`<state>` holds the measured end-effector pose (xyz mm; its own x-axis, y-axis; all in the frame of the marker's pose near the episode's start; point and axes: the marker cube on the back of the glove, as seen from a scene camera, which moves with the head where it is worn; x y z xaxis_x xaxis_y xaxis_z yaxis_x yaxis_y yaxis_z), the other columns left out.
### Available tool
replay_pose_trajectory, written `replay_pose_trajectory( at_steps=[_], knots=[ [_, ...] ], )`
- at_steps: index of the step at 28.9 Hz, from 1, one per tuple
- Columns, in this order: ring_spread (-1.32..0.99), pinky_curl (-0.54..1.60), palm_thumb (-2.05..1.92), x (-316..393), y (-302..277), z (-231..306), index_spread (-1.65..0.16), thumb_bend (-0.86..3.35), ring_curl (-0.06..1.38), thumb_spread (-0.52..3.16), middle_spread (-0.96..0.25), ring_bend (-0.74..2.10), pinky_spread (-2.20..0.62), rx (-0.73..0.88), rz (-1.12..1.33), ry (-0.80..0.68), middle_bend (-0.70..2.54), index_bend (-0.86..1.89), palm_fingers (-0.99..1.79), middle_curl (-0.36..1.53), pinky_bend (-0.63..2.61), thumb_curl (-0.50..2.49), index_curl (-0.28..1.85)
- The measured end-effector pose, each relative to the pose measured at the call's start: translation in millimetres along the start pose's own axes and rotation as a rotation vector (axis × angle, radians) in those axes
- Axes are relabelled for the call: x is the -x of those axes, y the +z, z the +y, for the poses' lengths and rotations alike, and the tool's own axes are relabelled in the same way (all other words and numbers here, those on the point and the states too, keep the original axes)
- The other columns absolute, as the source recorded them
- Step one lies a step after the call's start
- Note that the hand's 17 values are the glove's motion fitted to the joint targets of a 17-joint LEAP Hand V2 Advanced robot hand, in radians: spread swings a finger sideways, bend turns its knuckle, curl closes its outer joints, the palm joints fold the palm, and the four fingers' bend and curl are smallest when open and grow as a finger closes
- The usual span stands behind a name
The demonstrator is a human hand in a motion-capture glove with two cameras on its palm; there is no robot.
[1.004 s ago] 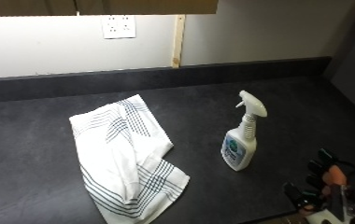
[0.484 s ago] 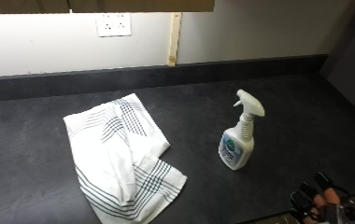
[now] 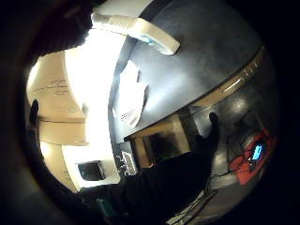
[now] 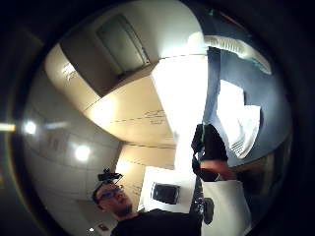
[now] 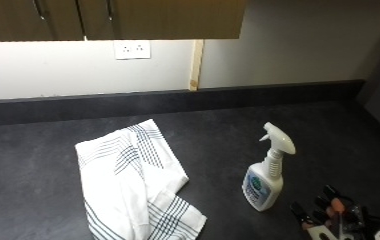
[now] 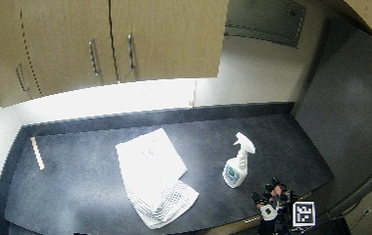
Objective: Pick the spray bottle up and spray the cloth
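A white spray bottle (image 5: 268, 175) with a blue label stands upright on the dark countertop (image 5: 216, 135), its nozzle towards the cloth. The white cloth (image 5: 133, 185) with dark stripes lies crumpled flat to the bottle's left. My gloved right hand (image 5: 333, 215) is at the counter's front edge, to the right of the bottle and nearer than it. Its fingers are spread and straight, holding nothing and apart from the bottle. The wide outside view shows the same bottle (image 6: 237, 164), cloth (image 6: 153, 176) and hand (image 6: 272, 198). Both palm views show the bottle (image 3: 140, 30) (image 4: 236, 49) and the cloth (image 3: 129, 96) (image 4: 236, 118) beyond it.
A low dark backsplash (image 5: 177, 100) runs along the wall behind the counter, with wooden cabinets (image 6: 107, 39) above. A thin pale strip (image 6: 37, 152) lies at the counter's far left. A dark panel (image 6: 349, 98) closes off the right side.
The outside camera has shifted. My gloved hand has come closer to the spray bottle from the front right edge. Bottle and cloth have stayed where they were.
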<state>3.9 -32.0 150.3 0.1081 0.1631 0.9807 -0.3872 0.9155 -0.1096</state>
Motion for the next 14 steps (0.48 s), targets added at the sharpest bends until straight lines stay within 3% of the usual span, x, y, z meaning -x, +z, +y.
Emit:
replay_pose_trajectory(
  at_steps=[14],
  knots=[
    [0.12, 0.37, 0.85, -82.5, 9.0, -63.1, -0.35, -0.02, 0.35, 0.99, 0.12, 0.42, 0.09, -0.068, 0.164, 0.083, 0.19, 0.14, 0.31, 0.33, 0.77, 0.53, 0.21]
  ],
)
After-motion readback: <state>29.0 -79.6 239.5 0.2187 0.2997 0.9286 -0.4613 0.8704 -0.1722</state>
